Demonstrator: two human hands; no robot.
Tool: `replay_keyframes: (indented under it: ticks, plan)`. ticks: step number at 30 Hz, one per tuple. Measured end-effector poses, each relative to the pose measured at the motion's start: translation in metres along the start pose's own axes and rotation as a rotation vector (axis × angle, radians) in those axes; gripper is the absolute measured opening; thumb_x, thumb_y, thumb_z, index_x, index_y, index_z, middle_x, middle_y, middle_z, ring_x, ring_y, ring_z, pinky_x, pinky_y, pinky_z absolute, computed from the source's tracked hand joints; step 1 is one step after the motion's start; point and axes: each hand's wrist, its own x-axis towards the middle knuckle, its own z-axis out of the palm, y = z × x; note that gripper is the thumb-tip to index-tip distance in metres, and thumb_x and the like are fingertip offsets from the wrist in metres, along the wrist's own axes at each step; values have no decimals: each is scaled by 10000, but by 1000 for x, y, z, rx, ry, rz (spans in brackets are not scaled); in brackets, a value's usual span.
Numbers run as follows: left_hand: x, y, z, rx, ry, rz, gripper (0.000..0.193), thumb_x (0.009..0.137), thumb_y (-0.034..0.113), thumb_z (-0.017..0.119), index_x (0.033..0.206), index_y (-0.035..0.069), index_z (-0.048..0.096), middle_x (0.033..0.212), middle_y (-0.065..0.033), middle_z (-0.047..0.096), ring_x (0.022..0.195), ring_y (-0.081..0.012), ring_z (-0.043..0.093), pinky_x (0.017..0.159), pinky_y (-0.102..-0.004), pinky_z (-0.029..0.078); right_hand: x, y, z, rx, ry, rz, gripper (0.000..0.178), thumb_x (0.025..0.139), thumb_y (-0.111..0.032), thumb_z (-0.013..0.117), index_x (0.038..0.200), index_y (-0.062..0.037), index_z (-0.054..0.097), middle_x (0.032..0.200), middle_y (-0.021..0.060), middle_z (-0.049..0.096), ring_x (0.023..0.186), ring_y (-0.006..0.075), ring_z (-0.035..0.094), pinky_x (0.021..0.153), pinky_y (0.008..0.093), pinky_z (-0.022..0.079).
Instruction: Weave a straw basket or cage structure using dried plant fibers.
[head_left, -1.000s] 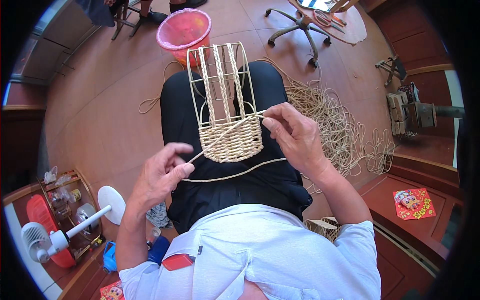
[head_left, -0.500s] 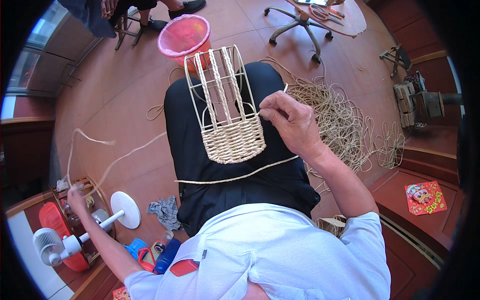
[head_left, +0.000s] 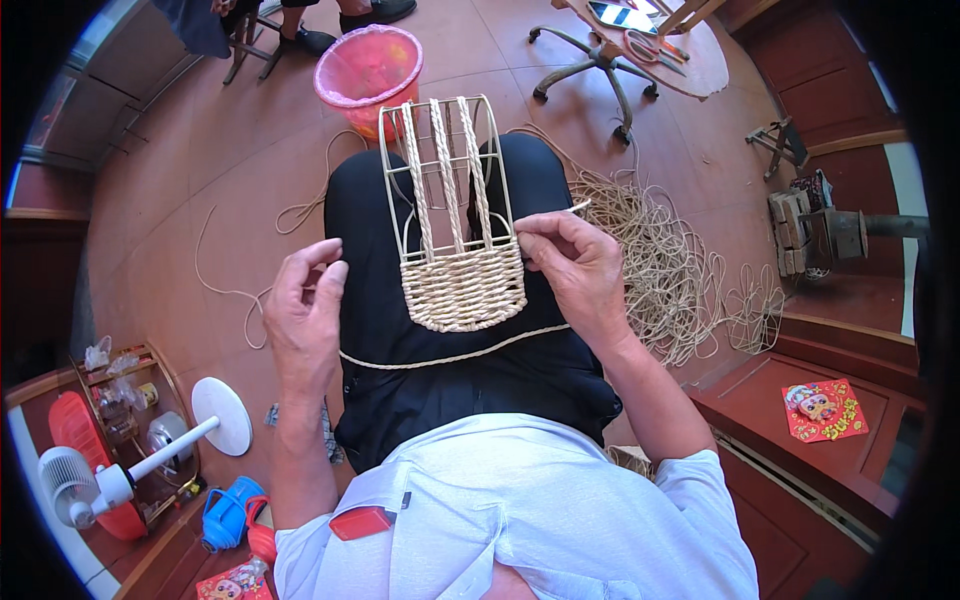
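Note:
A partly woven basket rests on my lap, its lower part closely woven in pale twisted cord. Above the weave, bare wire frame shows, with three twisted uprights. My right hand pinches at the weave's right upper edge, on a cord whose short pale end sticks out beyond the knuckles. The exact grip is hidden by the fingers. To the left of the basket, my left hand is raised over my thigh, thumb and fingertips apart and nothing visible between them. A length of cord crosses my lap below the basket.
A large tangle of cord lies on the floor at right. Beyond my knees stands a pink lined bucket. Scissors lie on a round-edged surface above a wheeled chair base. A white fan stands at lower left. Another person's legs show at far left.
My left hand has come back from far out at the left to beside the basket. The pale strand trailing near it has dropped to the floor. My right hand stays at the weave's edge.

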Motion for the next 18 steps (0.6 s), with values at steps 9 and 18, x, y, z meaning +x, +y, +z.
replay_keyframes:
  ticks: [9, 18]
  plan:
    - [10, 42, 33, -86, -39, 244, 222, 1062, 66, 723, 1275, 16, 768, 1091, -68, 769, 908, -128, 695, 827, -286, 567, -1, 6, 2, -42, 38, -105, 178, 1027, -107, 798, 1158, 9, 827, 1008, 36, 801, 912, 70, 738, 852, 245, 607]
    - [36, 71, 85, -22, -296, 544, 592, 1051, -34, 654, 1616, 88, 528, 1128, -148, 798, 930, -227, 785, 849, -371, 618, -3, 8, 9, 50, 43, -107, 239, 1038, -58, 770, 1270, -5, 753, 1086, 60, 802, 982, 97, 757, 903, 275, 627]
